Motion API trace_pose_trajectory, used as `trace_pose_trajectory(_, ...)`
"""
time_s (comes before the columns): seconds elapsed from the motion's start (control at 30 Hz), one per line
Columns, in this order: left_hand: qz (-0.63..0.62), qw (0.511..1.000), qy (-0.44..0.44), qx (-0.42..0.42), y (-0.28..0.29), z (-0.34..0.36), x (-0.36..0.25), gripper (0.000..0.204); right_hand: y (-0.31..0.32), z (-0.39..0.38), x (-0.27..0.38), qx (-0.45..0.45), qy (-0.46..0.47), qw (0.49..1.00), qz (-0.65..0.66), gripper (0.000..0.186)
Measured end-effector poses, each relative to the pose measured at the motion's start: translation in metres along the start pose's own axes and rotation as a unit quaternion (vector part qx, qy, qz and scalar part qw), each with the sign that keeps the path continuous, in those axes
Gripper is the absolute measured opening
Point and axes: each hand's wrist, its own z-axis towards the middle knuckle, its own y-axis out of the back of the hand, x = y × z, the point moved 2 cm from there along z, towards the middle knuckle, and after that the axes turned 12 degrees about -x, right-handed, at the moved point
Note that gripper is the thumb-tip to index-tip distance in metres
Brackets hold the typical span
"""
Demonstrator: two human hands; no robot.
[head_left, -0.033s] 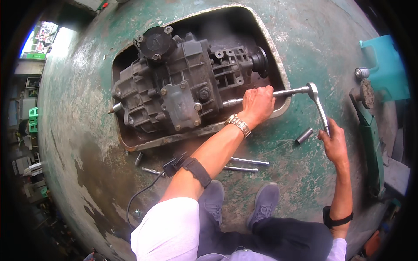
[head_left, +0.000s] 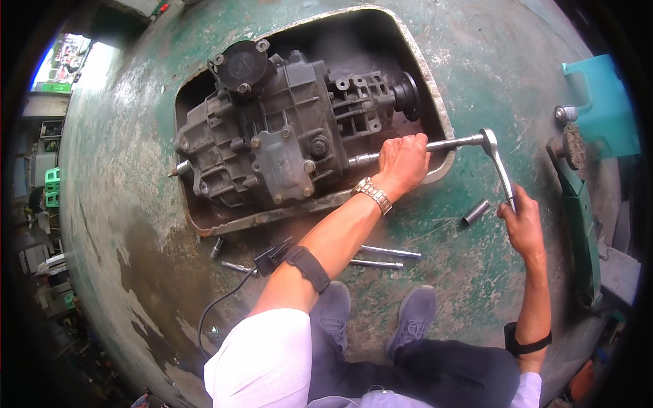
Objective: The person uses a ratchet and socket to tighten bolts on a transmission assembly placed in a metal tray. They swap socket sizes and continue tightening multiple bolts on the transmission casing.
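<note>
One ribbed, dark-grey metal gearbox casing (head_left: 286, 122) sits in a black, pale-rimmed tray (head_left: 427, 71). Right of the casing, the left hand (head_left: 403, 163) wraps around a silver extension bar (head_left: 457, 143); farther right of the casing, a silver ratchet wrench (head_left: 498, 163) joins the bar, its handle gripped by the right hand (head_left: 524, 223).

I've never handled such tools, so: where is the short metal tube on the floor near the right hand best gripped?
Probably around the middle of the metal tube, from above: it lies on its side on the floor with nothing over it, so a pinch across its round sides should suit.
</note>
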Motion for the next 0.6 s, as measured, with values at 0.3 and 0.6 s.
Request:
trace_pose_trajectory(0.3, -0.008, 1.000, 0.001, -0.004, -0.0003, -0.0011, 0.0002, 0.019, -0.0022, -0.0027, -0.0079, -0.006, -0.002, 1.000, 0.016, 0.030)
trace_pose_trajectory(0.6, -0.015, 1.000, -0.012, -0.021, -0.0009, -0.0017, 0.0017, 0.019, -0.0012, -0.0031, -0.0053, -0.016, 0.022, 1.000, 0.005, 0.029)
